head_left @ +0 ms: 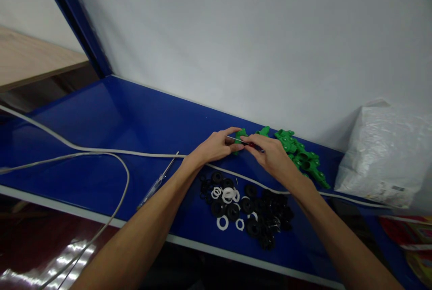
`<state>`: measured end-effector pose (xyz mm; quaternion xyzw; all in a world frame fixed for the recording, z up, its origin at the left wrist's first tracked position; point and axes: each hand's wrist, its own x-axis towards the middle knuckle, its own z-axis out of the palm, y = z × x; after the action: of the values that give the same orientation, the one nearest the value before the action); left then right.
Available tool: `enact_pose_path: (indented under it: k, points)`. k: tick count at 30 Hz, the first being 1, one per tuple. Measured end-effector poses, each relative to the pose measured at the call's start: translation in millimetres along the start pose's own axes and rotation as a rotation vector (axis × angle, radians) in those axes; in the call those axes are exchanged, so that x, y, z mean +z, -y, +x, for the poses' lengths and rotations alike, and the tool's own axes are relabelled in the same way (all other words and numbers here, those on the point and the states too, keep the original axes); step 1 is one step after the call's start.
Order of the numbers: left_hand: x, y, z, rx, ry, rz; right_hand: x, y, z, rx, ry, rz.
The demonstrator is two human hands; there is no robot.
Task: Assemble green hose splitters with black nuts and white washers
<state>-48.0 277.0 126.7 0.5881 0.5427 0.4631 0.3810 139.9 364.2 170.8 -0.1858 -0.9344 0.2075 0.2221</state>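
Green part (240, 133), left hand (218, 145) pinching, right hand (272, 152) gripping screwdriver (251, 145)

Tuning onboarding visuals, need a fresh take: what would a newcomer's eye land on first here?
Likely the bright green parts heaped by the wall, right of centre on the blue bench. Then mid-frame: left hand on a green piece, right hand gripping a thin-shafted tool. Nearer the camera, white rings pop among black parts.
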Motion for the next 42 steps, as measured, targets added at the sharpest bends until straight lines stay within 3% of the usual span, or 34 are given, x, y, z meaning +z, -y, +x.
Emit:
enact_pose_path:
  k: [17, 26, 34, 42]
  points:
    - [0.3, 0.8, 2.2, 0.014, 0.013, 0.042, -6.3, 1.8, 0.3, 0.054, 0.072, -0.002]
    - [-6.0, 1.5, 1.2, 0.078, 0.064, 0.051, -9.6, -3.2, 7.7, -0.071, 0.104, -0.056]
    - [-4.3, 5.9, 3.1, 0.030, 0.024, -0.094, -15.0, -4.8, 10.4, -0.268, 0.164, -0.188]
    - [-0.6, 8.4, 5.4, 0.012, 0.035, -0.190, -10.0, 1.3, 12.5, -0.142, 0.151, -0.196]
